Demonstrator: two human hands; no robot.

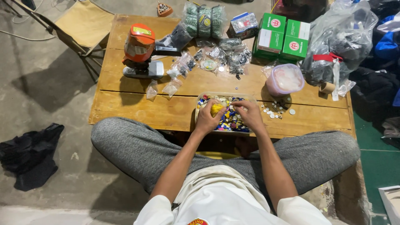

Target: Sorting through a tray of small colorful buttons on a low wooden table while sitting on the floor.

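Observation:
I sit cross-legged at a low wooden table [141, 109]. Both hands rest over a clear plastic tray [200, 102] full of small coloured buttons or beads. My left hand [207, 118] is closed around a yellow piece [216, 109] at the tray's left side. My right hand [248, 113] reaches into the tray from the right, fingers curled toward the yellow piece; what it pinches is hidden. Small white buttons [276, 110] lie loose on the table just right of the tray.
An orange press tool [139, 48] on a metal base stands at the left of the table. Small plastic bags of parts [221, 56], green boxes [281, 37], a pink-lidded tub [285, 79] and a large filled plastic bag [337, 41] crowd the far side. A folding chair [83, 25] and a dark cloth [29, 154] lie left.

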